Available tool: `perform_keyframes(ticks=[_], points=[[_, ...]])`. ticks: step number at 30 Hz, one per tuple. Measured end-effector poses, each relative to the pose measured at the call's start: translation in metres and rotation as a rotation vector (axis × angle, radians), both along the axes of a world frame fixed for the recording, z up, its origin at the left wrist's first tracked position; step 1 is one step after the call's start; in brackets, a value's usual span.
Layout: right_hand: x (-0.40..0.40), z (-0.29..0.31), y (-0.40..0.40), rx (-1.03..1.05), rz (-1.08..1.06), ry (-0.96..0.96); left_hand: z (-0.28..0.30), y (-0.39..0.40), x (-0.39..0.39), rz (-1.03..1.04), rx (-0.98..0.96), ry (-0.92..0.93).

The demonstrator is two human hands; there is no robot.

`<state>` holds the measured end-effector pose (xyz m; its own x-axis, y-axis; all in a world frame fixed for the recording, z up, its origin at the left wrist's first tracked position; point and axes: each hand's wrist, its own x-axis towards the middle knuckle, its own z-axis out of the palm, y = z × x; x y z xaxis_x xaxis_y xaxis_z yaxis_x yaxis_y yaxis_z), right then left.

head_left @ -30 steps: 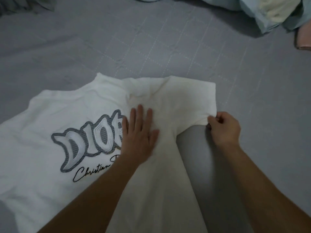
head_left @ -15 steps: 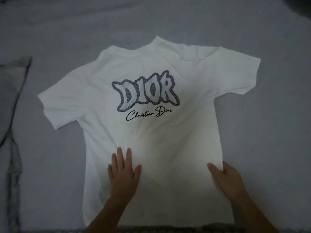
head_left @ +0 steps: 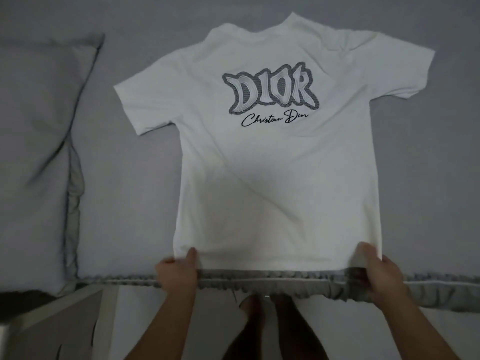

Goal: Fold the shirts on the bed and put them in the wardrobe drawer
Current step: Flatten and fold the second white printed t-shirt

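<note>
A white T-shirt (head_left: 272,162) with a grey printed logo lies spread flat on the grey bed (head_left: 130,203), collar away from me and hem at the bed's near edge. My left hand (head_left: 176,274) pinches the hem's left corner, thumb on top of the cloth. At the hem's right corner my right hand (head_left: 376,274) grips the fabric the same way. Both sleeves lie stretched out to the sides.
A grey pillow (head_left: 39,139) lies on the left part of the bed. The bed's ruffled front edge (head_left: 259,281) runs across below the hem. My legs and the floor (head_left: 145,320) show beneath it. A pale piece of furniture (head_left: 52,320) stands at bottom left.
My hands slid from the shirt's chest and sleeve down its body to the hem and now pinch its two corners. The shirt went from bunched to lying flat and straight.
</note>
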<state>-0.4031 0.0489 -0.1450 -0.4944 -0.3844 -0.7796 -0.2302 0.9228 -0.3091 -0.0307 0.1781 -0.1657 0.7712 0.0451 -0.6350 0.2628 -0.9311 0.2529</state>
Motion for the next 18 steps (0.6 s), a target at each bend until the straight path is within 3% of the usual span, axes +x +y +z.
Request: perform_keyframes(ticks=[2,5,10,18], points=[[0.003,0.001,0.012,0.049,-0.178,-0.107,0.004,0.007,-0.004,0.36,-0.158,0.243],[0.011,0.004,0.023,0.102,-0.283,-0.259,0.005,0.006,-0.01,0.539,-0.292,0.465],[0.023,0.011,0.014,0.027,-0.34,-0.365,0.009,0.0,-0.007,0.598,-0.379,0.433],[0.03,-0.006,0.004,-0.056,-0.534,-0.308,0.011,0.019,-0.006,0.74,-0.44,0.437]])
